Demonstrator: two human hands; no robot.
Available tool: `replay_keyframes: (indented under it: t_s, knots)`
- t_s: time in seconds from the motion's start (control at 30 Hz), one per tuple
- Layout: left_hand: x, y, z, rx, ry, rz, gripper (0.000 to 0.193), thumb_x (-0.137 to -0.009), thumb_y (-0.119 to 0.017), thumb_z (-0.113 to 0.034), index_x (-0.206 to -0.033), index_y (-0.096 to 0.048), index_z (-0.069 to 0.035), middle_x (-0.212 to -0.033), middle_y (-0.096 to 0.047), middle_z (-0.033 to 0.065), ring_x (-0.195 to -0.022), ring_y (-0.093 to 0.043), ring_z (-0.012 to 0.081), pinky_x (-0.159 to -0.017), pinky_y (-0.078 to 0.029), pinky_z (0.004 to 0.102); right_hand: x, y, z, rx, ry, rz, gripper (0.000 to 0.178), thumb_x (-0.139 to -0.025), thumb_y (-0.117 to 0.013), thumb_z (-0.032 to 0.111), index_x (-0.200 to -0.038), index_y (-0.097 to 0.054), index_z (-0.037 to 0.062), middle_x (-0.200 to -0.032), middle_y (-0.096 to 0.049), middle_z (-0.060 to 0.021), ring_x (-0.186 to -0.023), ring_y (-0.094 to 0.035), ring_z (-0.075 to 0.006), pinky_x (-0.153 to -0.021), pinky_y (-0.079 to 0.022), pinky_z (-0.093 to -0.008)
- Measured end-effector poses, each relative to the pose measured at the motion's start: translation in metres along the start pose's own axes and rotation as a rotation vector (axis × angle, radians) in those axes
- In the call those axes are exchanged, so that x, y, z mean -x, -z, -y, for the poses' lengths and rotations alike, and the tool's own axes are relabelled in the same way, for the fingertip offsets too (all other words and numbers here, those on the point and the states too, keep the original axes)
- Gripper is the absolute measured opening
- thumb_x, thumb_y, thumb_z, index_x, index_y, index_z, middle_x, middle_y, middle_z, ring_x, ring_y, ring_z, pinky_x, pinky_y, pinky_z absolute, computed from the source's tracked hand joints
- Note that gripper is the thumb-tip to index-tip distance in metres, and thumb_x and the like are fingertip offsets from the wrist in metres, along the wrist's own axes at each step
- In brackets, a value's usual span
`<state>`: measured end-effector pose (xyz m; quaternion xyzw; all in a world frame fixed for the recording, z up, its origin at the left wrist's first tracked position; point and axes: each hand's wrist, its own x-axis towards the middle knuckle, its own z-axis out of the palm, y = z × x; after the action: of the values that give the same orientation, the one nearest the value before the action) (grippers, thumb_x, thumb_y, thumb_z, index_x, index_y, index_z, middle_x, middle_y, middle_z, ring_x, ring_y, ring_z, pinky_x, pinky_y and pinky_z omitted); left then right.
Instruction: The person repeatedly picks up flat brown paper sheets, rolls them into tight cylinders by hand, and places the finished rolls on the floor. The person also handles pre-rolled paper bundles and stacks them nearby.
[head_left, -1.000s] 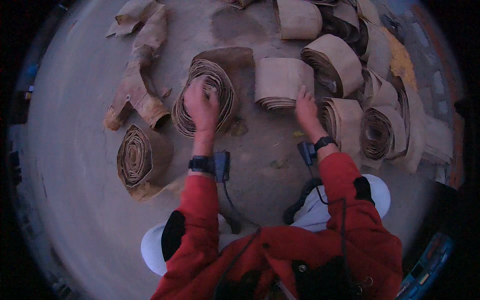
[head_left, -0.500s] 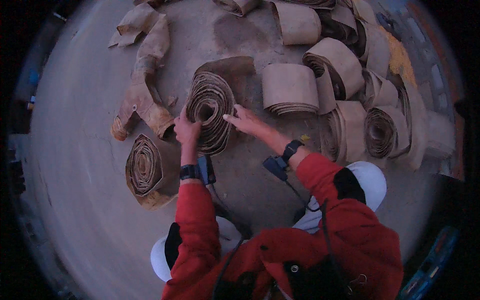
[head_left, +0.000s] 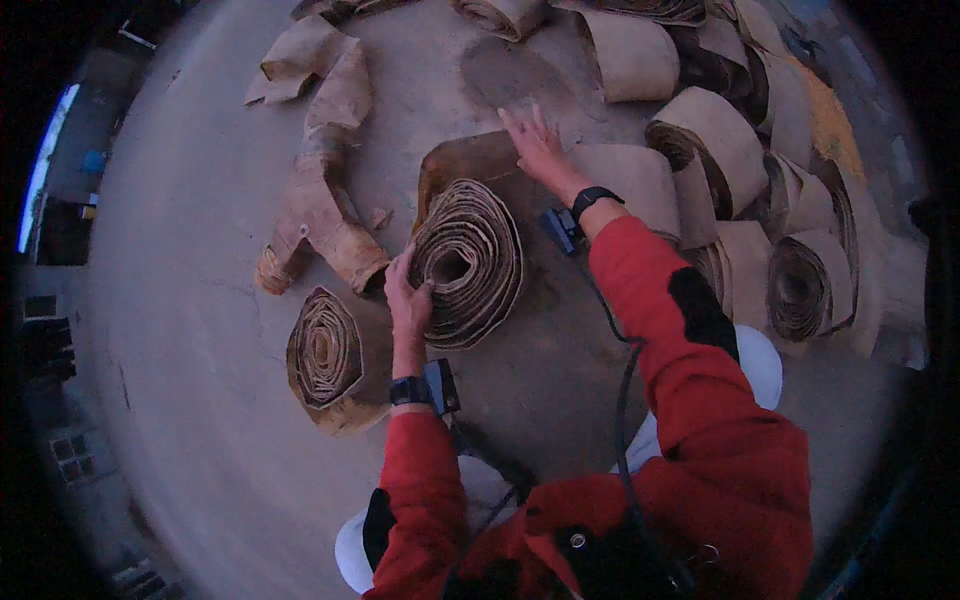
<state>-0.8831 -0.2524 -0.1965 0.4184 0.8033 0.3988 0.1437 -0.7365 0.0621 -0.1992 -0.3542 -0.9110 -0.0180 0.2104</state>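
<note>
A coiled roll of brown, stiff, cloth-like strip (head_left: 490, 285) stands on edge in front of me, its spiral layers facing up toward me. My left hand (head_left: 408, 300) grips its left side, fingers around the outer layers and thumb on the coiled face near the hollow core. From the far side of the roll a loose end (head_left: 460, 160) of the strip curves off to the right. Just by that end is my right hand (head_left: 540, 155), fingers spread; whether it touches the strip I cannot tell.
A smaller brown roll (head_left: 325, 350) sits close on the left. Beyond it lies a crumpled tan garment-like piece (head_left: 325, 215) with two leg-like ends. Several more rolls (head_left: 725, 150) crowd the right side, beside a yellow heap (head_left: 830, 115). Grey concrete floor (head_left: 190, 330) spreads on the left.
My right hand has left the roll's right side and moved away to the far loose end, fingers spreading. The left hand stays on the roll. The whole view has shifted somewhat.
</note>
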Motion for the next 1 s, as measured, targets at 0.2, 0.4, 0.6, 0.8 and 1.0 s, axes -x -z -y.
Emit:
replay_keyframes:
  t_s: [0.2,0.4,0.6,0.8,1.0]
  knots:
    - [-0.001,0.002,0.006,-0.062,-0.015,-0.051,0.067,-0.069,-0.071,0.003,-0.132,-0.054,-0.013,-0.124,-0.055,0.0186,-0.117,-0.052,0.0364,-0.101,-0.042,0.0418,0.012,-0.007,0.000,-0.328,-0.076,0.369,0.026,-0.082,-0.055,0.008,-0.105,-0.065,0.0063,-0.099,-0.066,-0.0207,-0.093,-0.064,-0.0397,-0.080,-0.051,-0.0503]
    - [-0.005,-0.002,0.014,-0.149,0.013,-0.114,0.060,-0.075,-0.070,-0.008,-0.132,-0.054,-0.014,-0.128,-0.052,0.0227,-0.115,-0.052,0.0402,-0.099,-0.042,0.0451,0.105,0.018,0.040,-0.480,-0.265,0.522,0.017,-0.078,-0.058,0.012,-0.089,-0.068,0.0053,-0.086,-0.067,-0.0206,-0.085,-0.064,-0.0415,-0.074,-0.051,-0.0485]
    - [0.000,-0.008,-0.037,-0.452,0.044,-0.145,0.055,-0.082,-0.069,-0.028,-0.133,-0.053,-0.015,-0.130,-0.051,0.0230,-0.111,-0.054,0.0423,-0.094,-0.043,0.0494,0.167,0.037,0.096,-0.831,-0.300,0.492,0.021,-0.076,-0.057,0.009,-0.095,-0.064,0.0019,-0.089,-0.064,-0.0246,-0.085,-0.063,-0.0424,-0.073,-0.049,-0.0493]
    - [-0.003,0.001,-0.080,-0.735,0.101,0.078,0.095,-0.068,-0.077,-0.053,-0.144,-0.036,-0.015,-0.118,-0.057,0.0235,-0.109,-0.057,0.0391,-0.088,-0.046,0.0513,0.179,0.046,0.176,-1.171,-0.069,0.174,0.031,-0.081,-0.063,0.019,-0.106,-0.064,0.0000,-0.093,-0.065,-0.0221,-0.092,-0.063,-0.0392,-0.080,-0.050,-0.0455]
    - [-0.013,0.026,-0.048,-0.542,0.075,0.095,0.106,-0.064,-0.081,-0.049,-0.150,-0.026,-0.020,-0.116,-0.062,0.0239,-0.103,-0.062,0.0389,-0.085,-0.049,0.0461,0.180,0.008,0.171,-1.015,-0.722,0.241,0.047,-0.088,-0.067,0.027,-0.124,-0.056,-0.0006,-0.120,-0.061,-0.0166,-0.110,-0.059,-0.0267,-0.094,-0.047,-0.0385]
